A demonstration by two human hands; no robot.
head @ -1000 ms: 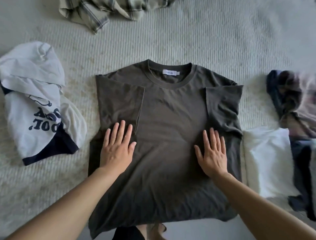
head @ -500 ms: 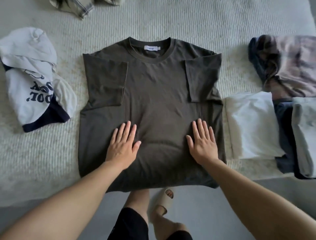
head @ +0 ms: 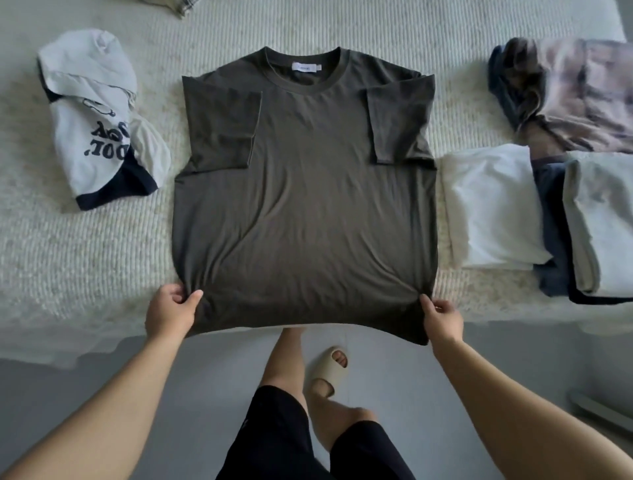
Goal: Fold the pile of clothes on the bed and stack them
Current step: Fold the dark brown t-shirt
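Note:
A dark olive T-shirt point(head: 305, 192) lies flat on the cream bed cover point(head: 85, 260), collar away from me, both sleeves folded inward over the chest. Its hem hangs slightly over the bed's near edge. My left hand point(head: 171, 313) pinches the hem's left corner. My right hand point(head: 442, 320) pinches the hem's right corner. A crumpled white shirt with navy trim and lettering point(head: 99, 116) lies to the left. On the right sit a folded white garment point(head: 493, 205), a pale grey folded one over navy cloth point(head: 599, 222), and a bundled plaid garment point(head: 575, 92).
A plaid garment's edge point(head: 178, 4) peeks in at the top. The grey floor point(head: 513, 359) runs below the bed edge, where my legs in black shorts and a beige slide sandal point(head: 329, 366) stand.
Both hands left the shirt's chest, where they lay flat, and slid down to grip the hem corners. The view has shifted back, showing more floor and my legs.

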